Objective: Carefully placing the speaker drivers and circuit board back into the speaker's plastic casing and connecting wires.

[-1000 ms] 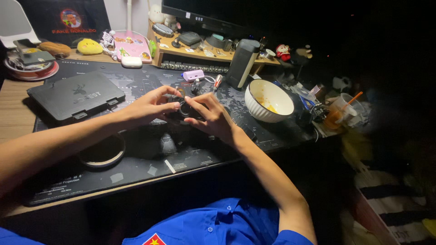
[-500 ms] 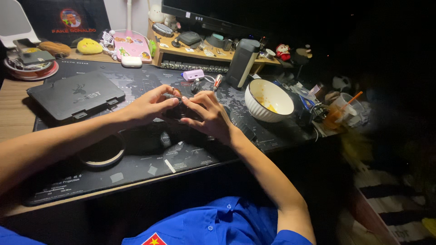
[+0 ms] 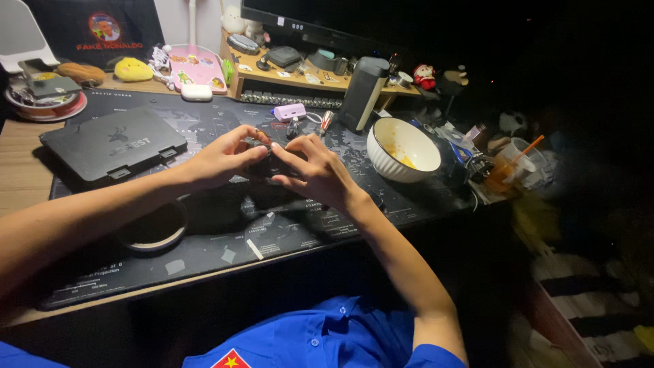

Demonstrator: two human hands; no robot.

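Gadget (image 3: 267, 165), small and dark, sitting above the mat (image 3: 204, 252) on the surface | left hand (image 3: 221, 158) and right hand (image 3: 315, 172) both pinching it, fingers curling shut | bowl (image 3: 403, 150) standing nearby

The table (image 3: 20, 184) shows bare wood at its left edge, pale with a visible grain and a dull sheen. Over most of it lies a large desk mat (image 3: 204, 252), matt black and cloth-like, printed with faint grey lines. The flat case (image 3: 112, 143) on the mat looks like hard matt black plastic with a fine texture. The bowl (image 3: 403, 150) is glossy white ceramic, ribbed outside and smooth inside. The small dark object (image 3: 267, 165) between the left hand (image 3: 221, 158) and the right hand (image 3: 315, 174) is too shadowed to tell its material. The shelf (image 3: 300, 73) behind is light, smooth wood. The shirt (image 3: 306, 341) is blue woven cloth, matt.
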